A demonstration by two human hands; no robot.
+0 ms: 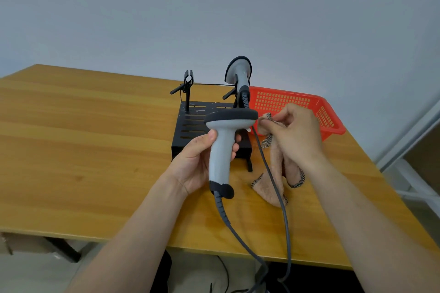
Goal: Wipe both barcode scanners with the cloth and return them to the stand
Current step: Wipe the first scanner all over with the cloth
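The wooden bench (pixel 83 138) fills the lower half of the view. At its 2 o'clock corner sits a red mesh basket (pixel 285 100), just beside the black slotted stand (pixel 190 123), which lies at the basket's 9 o'clock. A pinkish cloth (pixel 273 166) with a checked border hangs from the right hand, its lower end resting on the bench at 5 o'clock of the stand.

One grey scanner (pixel 240 71) sits head-up in the holder at the stand's 1 o'clock corner, and its cable (pixel 273 185) runs down over the cloth and off the bench's near edge. A black clip (pixel 188 81) rises at the stand's 11 o'clock corner. The other scanner (pixel 220 157) is held above the stand's front, handle down, dark-rimmed head at 12 o'clock.

The left hand (pixel 192 162) wraps its fingers (pixel 235 147) and thumb round that handle. At the head's 3 o'clock, the right hand (pixel 295 135) has its fingers (pixel 271 126) pinching a bunched fold of cloth just beside the head's rim; whether they touch cannot be told.
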